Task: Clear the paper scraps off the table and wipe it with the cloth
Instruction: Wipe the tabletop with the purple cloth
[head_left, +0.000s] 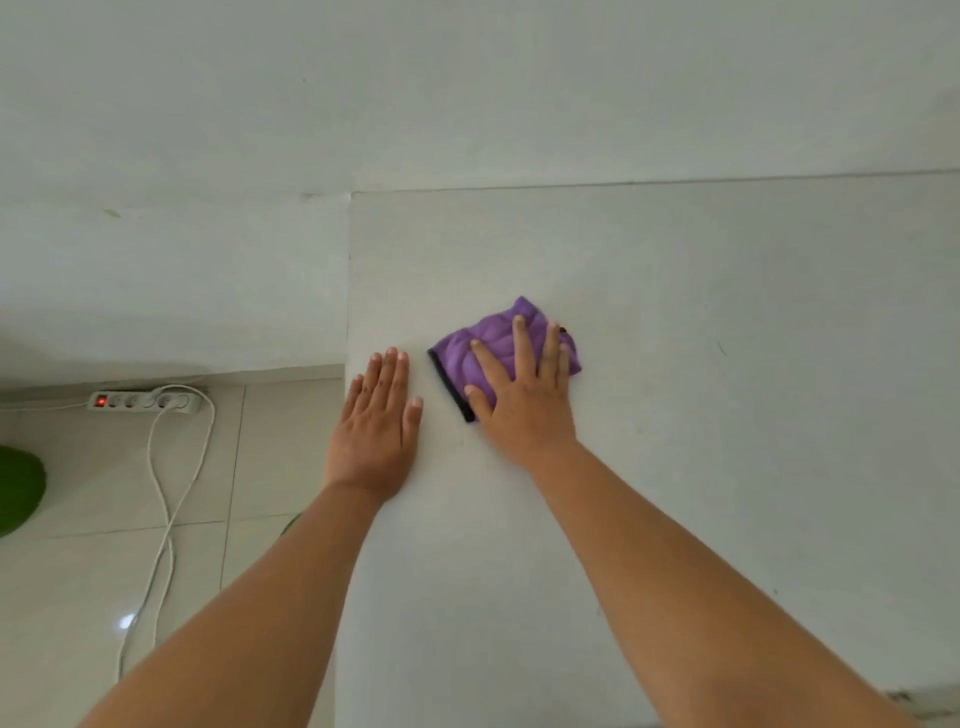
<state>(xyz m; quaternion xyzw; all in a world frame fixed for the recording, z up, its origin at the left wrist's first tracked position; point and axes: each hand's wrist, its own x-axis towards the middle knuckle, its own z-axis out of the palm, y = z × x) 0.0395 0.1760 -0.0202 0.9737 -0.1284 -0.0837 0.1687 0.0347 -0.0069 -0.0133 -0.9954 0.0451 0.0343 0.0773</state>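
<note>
A folded purple cloth (462, 358) with a dark edge lies on the white table (701, 364), near its left side. My right hand (524, 395) presses flat on the cloth with fingers spread and straight. My left hand (379, 421) rests flat on the bare table top just left of the cloth, close to the table's left edge, fingers together. No paper scraps show on the table.
The table's far edge meets a white wall (467, 93). Left of the table is tiled floor (78, 597) with a white power strip (145, 401) and its cable (166, 519). A green object (18, 491) sits at the left frame edge.
</note>
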